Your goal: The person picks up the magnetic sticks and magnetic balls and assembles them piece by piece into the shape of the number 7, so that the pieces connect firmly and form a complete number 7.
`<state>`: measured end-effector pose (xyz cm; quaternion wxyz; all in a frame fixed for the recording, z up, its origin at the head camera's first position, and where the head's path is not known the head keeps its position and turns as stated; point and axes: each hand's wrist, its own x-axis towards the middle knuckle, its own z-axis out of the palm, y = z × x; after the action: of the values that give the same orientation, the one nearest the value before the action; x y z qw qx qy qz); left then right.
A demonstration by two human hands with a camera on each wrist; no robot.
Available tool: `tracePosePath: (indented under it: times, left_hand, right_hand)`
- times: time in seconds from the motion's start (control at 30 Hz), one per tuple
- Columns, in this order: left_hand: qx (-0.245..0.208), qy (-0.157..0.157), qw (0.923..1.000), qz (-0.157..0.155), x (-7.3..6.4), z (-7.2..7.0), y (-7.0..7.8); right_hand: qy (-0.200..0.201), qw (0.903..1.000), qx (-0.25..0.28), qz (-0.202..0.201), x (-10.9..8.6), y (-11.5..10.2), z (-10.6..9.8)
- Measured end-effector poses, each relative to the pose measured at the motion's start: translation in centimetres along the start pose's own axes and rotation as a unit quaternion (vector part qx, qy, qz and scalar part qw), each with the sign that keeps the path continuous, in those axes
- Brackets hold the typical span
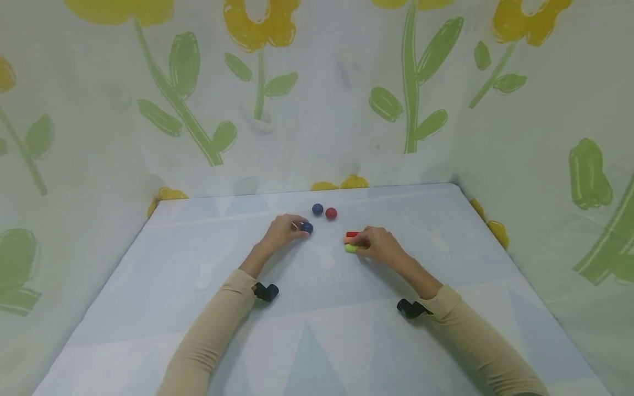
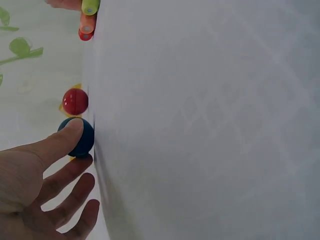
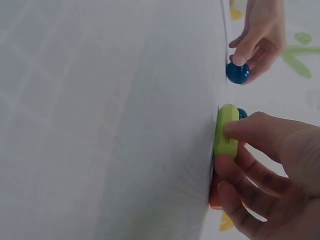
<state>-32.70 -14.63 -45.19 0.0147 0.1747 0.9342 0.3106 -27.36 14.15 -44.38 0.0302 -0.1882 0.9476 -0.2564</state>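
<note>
My left hand (image 1: 284,230) pinches a dark blue ball (image 1: 308,227) between thumb and forefinger; in the left wrist view the thumb lies over this blue ball (image 2: 84,142) and the other fingers are spread. On the right, my right hand (image 1: 380,245) has its thumb and fingers on a short lime green stick (image 3: 227,147). Beside it lie an orange stick (image 1: 347,240) and a red stick (image 1: 353,234), partly covered by the fingers. Round grey spots mark the ends of the green stick (image 2: 90,7) and orange stick (image 2: 87,22).
Beyond the hands, a second dark blue ball (image 1: 317,209) and a red ball (image 1: 331,213) sit side by side on the pale cloth-covered table (image 1: 307,297). Flower-printed curtains (image 1: 317,137) hang behind the table and along both sides. Each wrist carries a small black camera (image 1: 266,292).
</note>
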Motion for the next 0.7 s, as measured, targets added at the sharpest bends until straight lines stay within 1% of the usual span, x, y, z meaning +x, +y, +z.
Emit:
tracePosePath:
  times: [0.2, 0.37, 0.7]
  left_hand:
    - [0.006, -0.004, 1.0, -0.002, -0.08, -0.13, 0.14]
    - [0.0, -0.009, 1.0, -0.003, -0.06, -0.23, 0.13]
    - [-0.002, -0.007, 1.0, -0.005, 0.01, -0.25, 0.08]
  right_hand:
    - [-0.001, 0.9997, -0.02, -0.014, -0.08, -0.2, -0.02]
    - [0.001, 0.9989, -0.04, -0.025, -0.1, -0.37, -0.06]
    - [-0.004, 0.9969, -0.072, -0.031, 0.17, -0.78, 0.05]
